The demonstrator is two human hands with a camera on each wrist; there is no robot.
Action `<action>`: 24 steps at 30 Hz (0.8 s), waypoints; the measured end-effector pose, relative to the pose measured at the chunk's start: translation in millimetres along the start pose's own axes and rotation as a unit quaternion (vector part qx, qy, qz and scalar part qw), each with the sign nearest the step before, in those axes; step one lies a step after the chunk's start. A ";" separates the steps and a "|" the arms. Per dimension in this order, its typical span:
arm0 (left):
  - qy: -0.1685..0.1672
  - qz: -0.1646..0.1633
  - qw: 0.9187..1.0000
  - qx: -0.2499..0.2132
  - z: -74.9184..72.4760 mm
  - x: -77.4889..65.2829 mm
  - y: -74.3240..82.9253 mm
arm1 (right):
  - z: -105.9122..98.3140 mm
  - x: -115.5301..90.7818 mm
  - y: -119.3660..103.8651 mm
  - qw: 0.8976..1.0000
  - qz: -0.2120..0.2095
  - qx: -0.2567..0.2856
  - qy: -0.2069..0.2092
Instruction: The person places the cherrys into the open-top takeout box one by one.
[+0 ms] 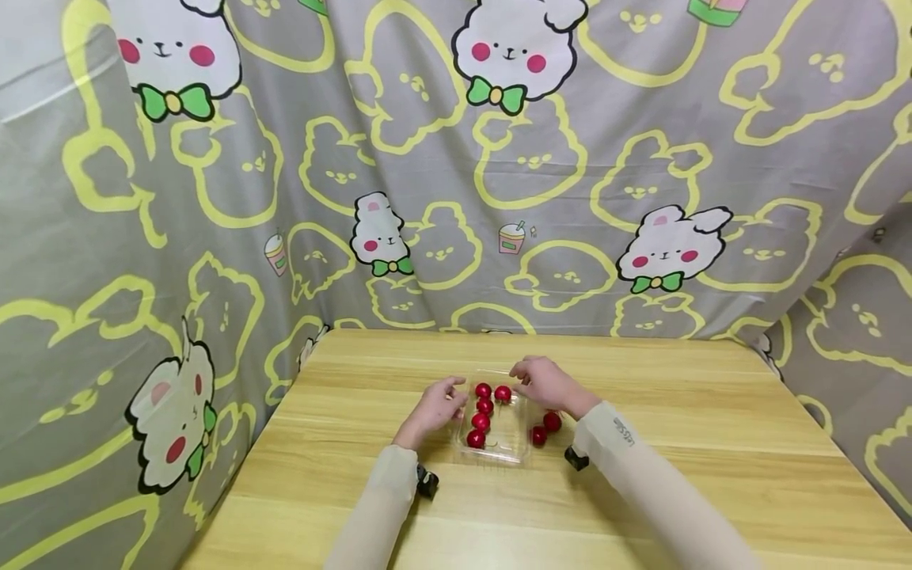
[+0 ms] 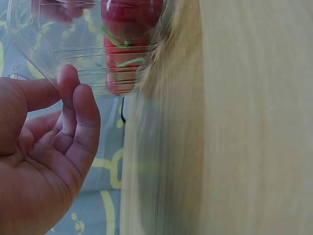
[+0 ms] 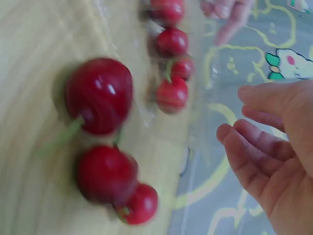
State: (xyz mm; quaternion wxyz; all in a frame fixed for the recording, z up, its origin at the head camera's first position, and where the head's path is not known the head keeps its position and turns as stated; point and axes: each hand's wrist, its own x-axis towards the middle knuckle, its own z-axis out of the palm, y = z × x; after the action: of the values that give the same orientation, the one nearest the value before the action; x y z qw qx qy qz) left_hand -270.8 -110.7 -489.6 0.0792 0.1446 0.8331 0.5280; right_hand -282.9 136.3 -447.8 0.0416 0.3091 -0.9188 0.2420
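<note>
Cherries (image 1: 480, 422), glossy deep red, some with green stems, sit between the surface's (image 1: 677, 443) left and right edges: five in a clear box (image 1: 492, 455), others just outside its right side. The left grip (image 1: 436, 405) is at the box's left side; whether it pinches, I cannot tell. The right grip (image 1: 550, 385), beside the far right corner, holds nothing, fingers and thumb apart.

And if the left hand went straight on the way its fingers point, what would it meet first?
Most likely the clear plastic container: the left hand has its fingertips at its side. Past that would come the cherries inside, though see-through plastic makes depth hard to judge.
</note>
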 end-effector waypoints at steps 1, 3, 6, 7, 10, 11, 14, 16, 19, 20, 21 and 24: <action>0.000 -0.002 1.000 -0.001 -0.5 -0.1 0.4 | -5.0 -1.8 0.7 1.000 0.001 0.001 0.001; 0.000 -0.002 1.000 -0.002 -1.4 -0.4 0.6 | -13.2 -5.1 4.6 1.000 0.004 -0.002 0.001; 0.000 -0.001 1.000 -0.002 -2.2 -1.0 0.5 | -21.5 -10.1 13.9 1.000 0.019 -0.007 -0.002; 0.000 -0.002 1.000 -0.001 -2.3 -1.3 0.7 | -23.5 -12.0 17.4 1.000 0.022 -0.004 -0.004; 0.000 -0.002 1.000 0.002 -2.1 -2.3 0.5 | -26.6 -19.0 29.6 1.000 0.024 0.006 -0.009; 0.000 -0.002 1.000 0.003 -2.0 -2.6 0.5 | -27.2 -21.7 33.1 1.000 0.022 0.012 -0.010; 0.002 -0.003 1.000 0.007 -1.8 -3.2 1.1 | -27.6 -30.0 41.9 1.000 0.005 0.024 -0.012; 0.003 -0.001 1.000 0.010 -1.6 -3.1 1.3 | -26.7 -34.9 45.7 0.999 0.009 0.034 -0.021; 0.001 0.000 1.000 0.009 -0.8 -2.8 0.9 | -22.0 -39.8 51.1 0.997 0.042 0.051 -0.040; 0.000 0.002 1.000 0.009 -0.3 -2.8 0.4 | -20.1 -41.0 52.8 0.995 0.063 0.061 -0.049; -0.001 0.003 1.000 0.008 0.1 -2.8 0.0 | -18.1 -42.2 54.7 0.993 0.075 0.067 -0.054; -0.003 0.005 1.000 0.006 0.8 -2.8 -0.5 | -12.4 -45.4 59.7 0.989 0.105 0.083 -0.064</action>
State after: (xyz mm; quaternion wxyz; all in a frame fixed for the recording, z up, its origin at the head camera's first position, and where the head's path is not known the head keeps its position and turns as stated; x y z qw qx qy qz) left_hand -268.0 -111.2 -490.5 0.0782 0.1514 0.8352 0.5228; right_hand -282.4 208.3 -472.1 -0.0691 0.2278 -0.9237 0.3003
